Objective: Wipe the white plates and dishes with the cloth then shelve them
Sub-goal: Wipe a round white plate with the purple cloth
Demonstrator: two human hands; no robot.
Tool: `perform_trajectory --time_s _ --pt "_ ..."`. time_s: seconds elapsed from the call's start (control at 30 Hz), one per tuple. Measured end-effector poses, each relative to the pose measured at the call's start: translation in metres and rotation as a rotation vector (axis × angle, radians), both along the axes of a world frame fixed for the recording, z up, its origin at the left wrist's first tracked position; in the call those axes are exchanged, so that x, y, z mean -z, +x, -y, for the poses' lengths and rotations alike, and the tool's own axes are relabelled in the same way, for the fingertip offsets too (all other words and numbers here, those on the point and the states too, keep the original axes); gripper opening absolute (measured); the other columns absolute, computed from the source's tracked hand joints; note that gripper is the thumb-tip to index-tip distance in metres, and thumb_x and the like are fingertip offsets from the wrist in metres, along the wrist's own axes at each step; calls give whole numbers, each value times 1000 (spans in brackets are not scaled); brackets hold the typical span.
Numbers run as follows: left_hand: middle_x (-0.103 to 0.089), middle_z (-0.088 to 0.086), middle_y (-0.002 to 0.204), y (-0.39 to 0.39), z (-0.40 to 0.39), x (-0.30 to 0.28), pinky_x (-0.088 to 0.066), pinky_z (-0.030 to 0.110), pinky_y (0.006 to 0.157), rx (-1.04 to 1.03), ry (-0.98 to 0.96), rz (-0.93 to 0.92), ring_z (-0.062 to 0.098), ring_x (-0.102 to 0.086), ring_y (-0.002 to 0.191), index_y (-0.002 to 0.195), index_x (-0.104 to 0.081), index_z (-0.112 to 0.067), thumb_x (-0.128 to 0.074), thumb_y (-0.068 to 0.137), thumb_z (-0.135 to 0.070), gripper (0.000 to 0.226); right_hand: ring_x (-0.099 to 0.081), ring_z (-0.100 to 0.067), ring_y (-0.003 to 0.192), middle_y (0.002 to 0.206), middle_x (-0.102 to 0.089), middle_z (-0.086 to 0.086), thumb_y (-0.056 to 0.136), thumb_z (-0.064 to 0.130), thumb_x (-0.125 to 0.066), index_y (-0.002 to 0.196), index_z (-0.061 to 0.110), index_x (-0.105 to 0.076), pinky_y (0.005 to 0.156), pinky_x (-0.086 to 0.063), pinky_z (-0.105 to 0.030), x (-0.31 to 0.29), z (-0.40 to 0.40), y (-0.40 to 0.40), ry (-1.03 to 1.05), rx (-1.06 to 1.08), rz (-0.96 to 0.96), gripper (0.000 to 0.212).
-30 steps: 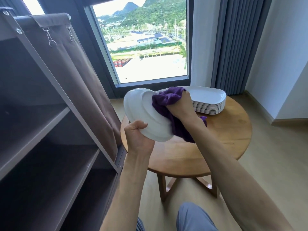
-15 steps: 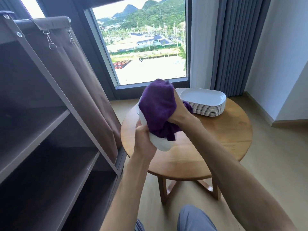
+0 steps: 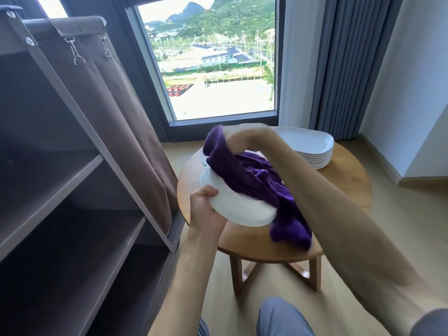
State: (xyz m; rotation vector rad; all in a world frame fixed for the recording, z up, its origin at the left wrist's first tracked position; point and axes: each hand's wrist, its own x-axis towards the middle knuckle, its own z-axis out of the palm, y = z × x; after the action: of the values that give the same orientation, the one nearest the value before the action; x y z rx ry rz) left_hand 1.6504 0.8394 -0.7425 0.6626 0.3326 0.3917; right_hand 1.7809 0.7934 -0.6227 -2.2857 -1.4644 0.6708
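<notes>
My left hand (image 3: 204,208) grips the near rim of a white dish (image 3: 238,208), held tilted above the round wooden table (image 3: 339,187). A purple cloth (image 3: 244,175) is draped over the dish and hangs off its right side. My right hand (image 3: 242,138), blurred by motion, holds the cloth at the dish's far edge. A stack of several white dishes (image 3: 308,147) stands at the back right of the table. Behind the held dish, the edge of another white plate (image 3: 203,158) shows on the table.
A brown fabric shelf unit (image 3: 72,190) with open shelves stands at the left, its curtain (image 3: 116,112) pulled to the side next to the table. A window and grey drapes are behind the table. My knees show at the bottom.
The dish has tipped from upright to nearly flat and dropped lower. My right hand has swept the cloth over it to the far edge, and the cloth now hangs off the right side.
</notes>
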Motion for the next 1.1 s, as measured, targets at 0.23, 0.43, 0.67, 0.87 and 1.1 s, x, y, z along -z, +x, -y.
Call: perform_trajectory --time_s 0.23,0.43,0.67,0.87,1.1 --pt "-69 16 106 8 -4 -3 -53 46 94 49 -3 53 37 -66 96 122 -63 -5 -39 68 -4 59 -51 -17 58 67 -53 0 89 16 -62 64 14 -49 50 -36 -26 -9 14 -16 -99 275 574 28" --pt "-70 18 102 16 0 -4 -47 49 106 36 -26 18 37 -66 93 110 -69 -2 -39 64 -4 54 -44 -21 65 71 -46 -11 87 1 -58 69 3 -50 55 -37 -29 -17 21 -6 -104 -50 14 20" --pt "-71 20 105 17 0 -2 -45 52 106 61 -39 43 40 -65 98 108 -72 -2 -40 65 -4 53 -64 -16 62 60 -67 4 84 20 -64 77 15 -69 54 -46 -27 -5 4 -2 -30 223 425 10" --pt "-70 21 110 14 0 3 -49 54 105 57 -9 78 42 -66 104 102 -79 -6 -38 68 -4 53 -67 -24 79 83 -73 -9 85 1 -62 83 5 -76 75 -54 -34 20 8 -3 558 -79 -2 15" --pt "-68 21 119 10 -1 3 -53 50 101 74 -37 186 40 -67 107 128 -65 -5 -36 63 -2 71 -58 -19 111 126 -66 2 102 58 -33 117 29 -68 99 -43 -41 80 0 9 453 -11 142 48"
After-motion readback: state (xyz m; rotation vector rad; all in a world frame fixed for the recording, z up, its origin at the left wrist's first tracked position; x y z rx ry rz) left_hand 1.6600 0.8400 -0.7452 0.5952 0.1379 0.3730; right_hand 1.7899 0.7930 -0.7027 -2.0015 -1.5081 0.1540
